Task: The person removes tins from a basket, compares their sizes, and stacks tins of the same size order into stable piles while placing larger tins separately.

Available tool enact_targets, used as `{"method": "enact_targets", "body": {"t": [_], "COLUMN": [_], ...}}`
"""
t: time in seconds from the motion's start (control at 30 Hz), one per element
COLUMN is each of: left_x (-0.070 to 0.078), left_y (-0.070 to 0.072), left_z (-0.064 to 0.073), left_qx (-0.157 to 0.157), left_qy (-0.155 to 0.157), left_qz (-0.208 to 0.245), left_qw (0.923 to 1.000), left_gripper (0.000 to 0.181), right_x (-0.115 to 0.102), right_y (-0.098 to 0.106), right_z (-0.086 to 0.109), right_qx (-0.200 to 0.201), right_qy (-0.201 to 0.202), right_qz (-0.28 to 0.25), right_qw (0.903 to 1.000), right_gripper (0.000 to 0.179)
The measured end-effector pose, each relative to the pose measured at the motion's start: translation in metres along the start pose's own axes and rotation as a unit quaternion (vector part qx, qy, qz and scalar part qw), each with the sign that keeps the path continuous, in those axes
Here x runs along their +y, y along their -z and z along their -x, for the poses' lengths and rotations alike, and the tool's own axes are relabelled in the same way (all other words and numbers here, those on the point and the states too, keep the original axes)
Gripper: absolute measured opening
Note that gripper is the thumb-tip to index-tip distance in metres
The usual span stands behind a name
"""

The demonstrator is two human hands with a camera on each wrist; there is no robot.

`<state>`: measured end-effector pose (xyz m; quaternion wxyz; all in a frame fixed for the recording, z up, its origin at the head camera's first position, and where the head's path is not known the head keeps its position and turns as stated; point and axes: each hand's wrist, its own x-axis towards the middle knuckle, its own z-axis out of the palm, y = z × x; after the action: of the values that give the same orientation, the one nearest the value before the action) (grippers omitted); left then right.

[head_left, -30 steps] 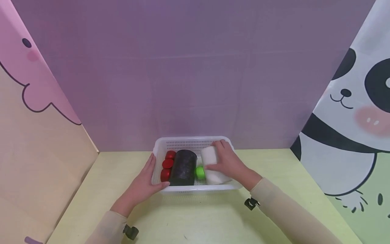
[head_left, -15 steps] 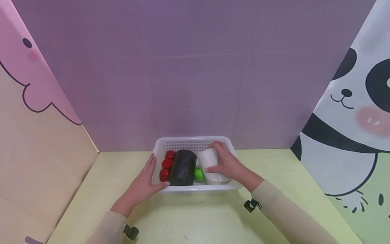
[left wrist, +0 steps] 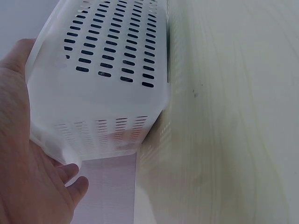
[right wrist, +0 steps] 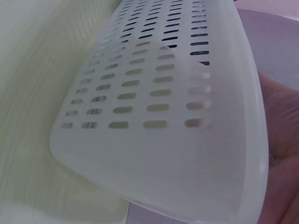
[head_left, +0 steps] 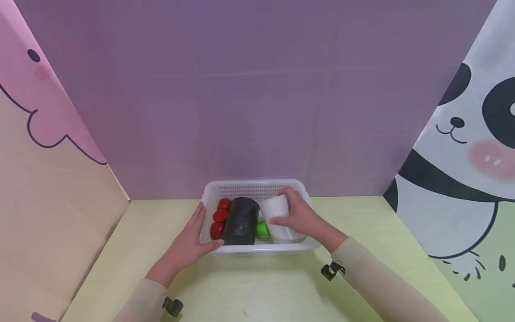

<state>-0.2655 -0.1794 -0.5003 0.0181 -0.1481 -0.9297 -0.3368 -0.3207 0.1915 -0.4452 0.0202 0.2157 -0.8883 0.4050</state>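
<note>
A white plastic basket (head_left: 257, 248) with slotted walls stands against the back wall. My left hand (head_left: 187, 243) holds its front left corner, with the thumb on the front rim and the fingers along the left side. Inside the basket, my right hand (head_left: 299, 215) grips a white cup-like cylinder (head_left: 277, 232), thumb on the near side and fingers over the far end. The cylinder leans to the left. Left of it lie a green round piece (head_left: 263, 230), a large black cylinder (head_left: 241, 221) and several red round pieces (head_left: 220, 215). The basket wall hides the held cylinder in the right wrist view.
The basket rests on a pale yellow table (head_left: 257, 286). A purple backdrop (head_left: 257, 98) rises right behind it. Patterned side panels flank the table, with a panda (head_left: 462, 188) at the right. A small black device (head_left: 173, 307) is strapped to each wrist.
My right hand has tilted the white cylinder, its far end swinging left towards the black cylinder. The green and red pieces have shifted slightly left. My left hand has stayed on the basket.
</note>
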Motion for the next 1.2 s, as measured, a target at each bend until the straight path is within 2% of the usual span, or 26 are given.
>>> {"method": "enact_targets", "body": {"t": [0.2,0.4,0.67,1.2], "left_x": [0.0,-0.001,-0.001,-0.004], "left_y": [0.0,0.0,0.0,-0.001], "left_z": [0.0,-0.001,0.0,-0.001], "left_qx": [0.001,0.005,0.014,0.02], "left_qy": [0.0,-0.005,-0.017,-0.022], "left_qz": [0.0,0.002,0.008,-0.005], "left_qw": [1.0,1.0,0.9997,0.9995], "left_gripper": [0.127,0.127,0.127,0.126], "right_x": [0.0,0.003,0.001,-0.001], "right_y": [-0.002,-0.001,0.005,0.016], "right_z": [0.001,0.002,0.0,0.002], "right_qx": [0.008,0.026,0.059,0.084], "right_qy": [-0.035,-0.057,-0.046,-0.035], "right_qz": [-0.001,-0.022,-0.039,-0.069], "right_qw": [0.9993,0.9978,0.9965,0.9935], "right_gripper": [0.078,0.082,0.087,0.099]}}
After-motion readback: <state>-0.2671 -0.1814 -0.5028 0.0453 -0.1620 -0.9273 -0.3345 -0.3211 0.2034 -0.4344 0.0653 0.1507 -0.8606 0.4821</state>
